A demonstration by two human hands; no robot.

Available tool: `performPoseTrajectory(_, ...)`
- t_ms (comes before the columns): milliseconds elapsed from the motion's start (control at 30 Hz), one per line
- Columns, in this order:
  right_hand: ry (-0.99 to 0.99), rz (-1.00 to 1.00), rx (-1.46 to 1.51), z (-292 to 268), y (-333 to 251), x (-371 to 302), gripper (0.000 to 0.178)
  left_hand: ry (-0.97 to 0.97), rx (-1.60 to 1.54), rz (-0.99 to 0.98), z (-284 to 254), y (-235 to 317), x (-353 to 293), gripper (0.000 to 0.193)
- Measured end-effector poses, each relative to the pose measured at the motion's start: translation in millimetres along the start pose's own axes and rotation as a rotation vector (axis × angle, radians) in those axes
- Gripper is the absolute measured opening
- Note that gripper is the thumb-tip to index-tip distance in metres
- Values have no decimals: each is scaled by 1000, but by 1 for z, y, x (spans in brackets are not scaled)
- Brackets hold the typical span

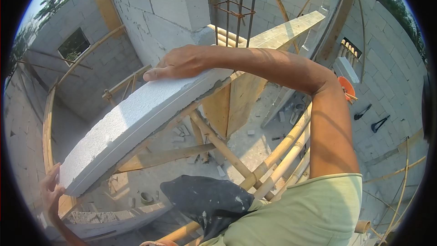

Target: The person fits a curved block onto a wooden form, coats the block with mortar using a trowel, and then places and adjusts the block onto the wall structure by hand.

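A long, pale lightweight concrete block [141,116] lies on top of a wall edge, running from lower left toward the upper middle. Grey mortar shows along its lower edge. My left hand [51,189] grips the block's near left end, fingers and thumb against its end face. Across the far end reaches my right arm, its elbow bent; my right hand [175,64] rests on the block's top, the thumb pointing left along it. The other fingers curl over the far side and are mostly hidden.
Vertical steel bars [240,9] rise beyond my right hand, beside a block wall [159,7]. Bamboo poles [282,155] and wooden formwork boards [234,105] stand below. The rubble-strewn floor [248,148] lies far down. An orange-red bowl-shaped thing [347,87] is at the right.
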State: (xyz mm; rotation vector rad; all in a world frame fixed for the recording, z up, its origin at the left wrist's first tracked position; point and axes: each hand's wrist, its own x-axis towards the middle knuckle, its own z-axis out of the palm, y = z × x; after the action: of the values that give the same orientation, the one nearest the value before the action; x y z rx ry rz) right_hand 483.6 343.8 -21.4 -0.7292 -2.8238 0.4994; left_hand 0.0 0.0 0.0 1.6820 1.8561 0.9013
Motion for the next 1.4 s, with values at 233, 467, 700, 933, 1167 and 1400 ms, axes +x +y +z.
performPoseTrajectory(233, -98, 58, 83, -4, 4, -9, 101, 19, -76, -83, 9, 14, -4, 110)
performPoseTrajectory(467, 68, -45, 2, -18, 4, 4, 108, -5, -129, -88, 13, 14, -3, 104)
performPoseTrajectory(700, -106, -5, 15, -3, -9, -7, 110, -32, -121, -92, 7, 17, -4, 100)
performPoseTrajectory(933, 12, 15, 27, -17, -16, -7, 109, -28, -195, -103, 15, 23, 6, 88)
performPoseTrajectory(1167, -183, 21, -64, -2, -24, 0, 111, 19, -140, -127, 5, 23, -14, 87)
performPoseTrajectory(1400, -28, 25, -115, -13, -23, 1, 113, -16, -69, -179, 2, 30, -8, 85)
